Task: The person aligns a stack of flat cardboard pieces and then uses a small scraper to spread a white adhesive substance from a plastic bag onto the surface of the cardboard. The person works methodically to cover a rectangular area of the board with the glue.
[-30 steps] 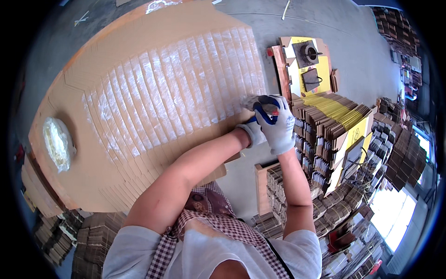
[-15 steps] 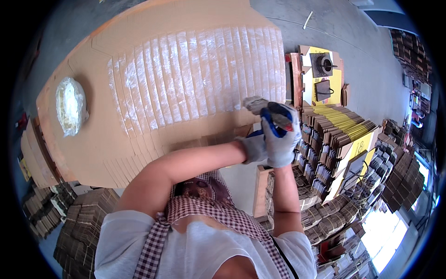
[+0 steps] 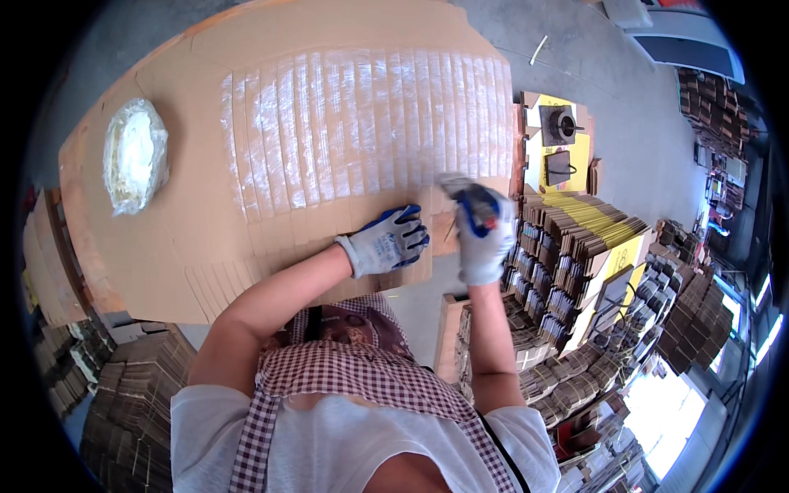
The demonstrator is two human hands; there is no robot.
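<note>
My right hand (image 3: 483, 234), in a white and blue glove, is closed around a brush (image 3: 457, 186) with a grey, worn head, slightly blurred. It hangs at the right near corner of the overlapping cardboard sheets (image 3: 320, 209). White streaks of a wet-looking coating (image 3: 362, 123) cover the strips of the sheets. My left hand (image 3: 390, 242), gloved the same way, rests on the near part of the cardboard with its fingers apart and a little bent, holding nothing. At the far left of the cardboard sits a container lined with clear plastic (image 3: 136, 156), with white stuff in it.
Right of the table stands a stack of yellow-printed folded cardboard (image 3: 579, 238). Behind it, dark metal weights with handles (image 3: 563, 123) lie on yellow board. Tied cardboard bundles (image 3: 140, 394) stand at the lower left, with more (image 3: 567, 386) at the lower right.
My left hand has moved left, away from my right hand, and now lies on the cardboard. My right hand has shifted slightly left and down with the brush. The view has shifted a little.
</note>
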